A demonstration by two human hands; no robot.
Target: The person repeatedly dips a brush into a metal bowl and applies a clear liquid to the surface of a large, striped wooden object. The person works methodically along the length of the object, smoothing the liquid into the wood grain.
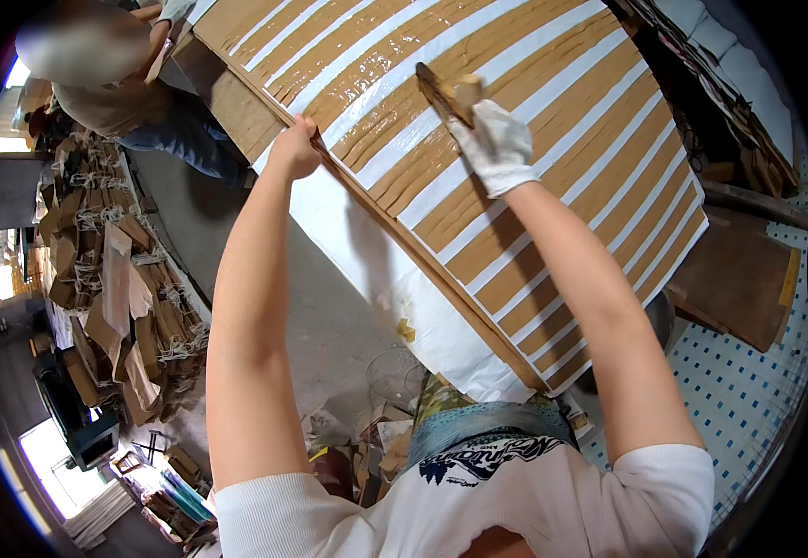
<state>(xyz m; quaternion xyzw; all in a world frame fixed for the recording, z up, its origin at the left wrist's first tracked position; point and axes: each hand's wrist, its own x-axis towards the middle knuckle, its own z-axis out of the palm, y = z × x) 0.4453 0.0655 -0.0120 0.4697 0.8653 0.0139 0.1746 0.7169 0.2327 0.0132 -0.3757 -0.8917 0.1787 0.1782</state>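
Observation:
A slanted work surface in front of me carries brown paper strips [553,174] alternating with white bands. Toward the far left the strips look wet and glossy; those nearer the right look duller. My right hand [500,149], in a white glove, is closed around a brush [435,91] with a wooden handle, its head against the strips near the middle. My left hand [297,149] is bare and closed on a long, thin brown edge strip [395,231] along the near left side. Its fingertips are partly hidden behind that strip.
At the upper left another person [102,93] stands by the table's corner. Piles of brown cardboard pieces [125,288] lie along the left. White sheeting [432,325] hangs below the near edge. A brown board [739,274] rests at the right, over a blue-dotted covering [729,400].

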